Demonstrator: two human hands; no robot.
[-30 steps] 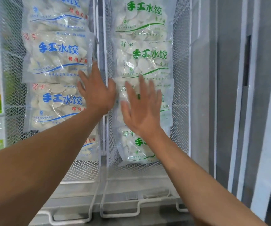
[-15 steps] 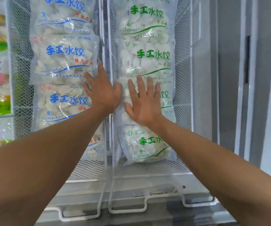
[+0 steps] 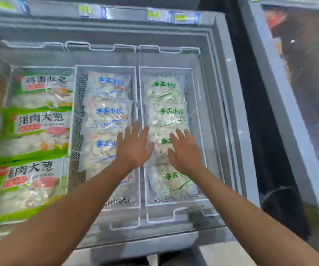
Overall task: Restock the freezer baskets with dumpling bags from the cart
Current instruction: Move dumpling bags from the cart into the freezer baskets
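Two bare hands over the middle of the frame, fingers straight and spread, nothing held in either. Left hand hovering over or resting at the divider between the two white wire-mesh freezer baskets; contact not clear from this view. Right hand flat above the third bag in the right-hand basket, pressing or just above it; cannot tell which.

Four clear dumpling bags with green lettering laid in a column down the right-hand basket, overlapping from top to bottom of the frame. Clear dumpling bags with blue lettering stacked likewise in the centre basket, three plainly seen, a fourth partly hidden under the left forearm. Larger green-and-white printed bags filling the compartment at the left of the frame.

No cart in view. Judging from how things lie: both mesh baskets already filled along their length, bags lined up neatly, with some depth seemingly left above them. Likely a smoothing or levelling pass over stock already placed. Whether more bags wait on the cart cannot be told.
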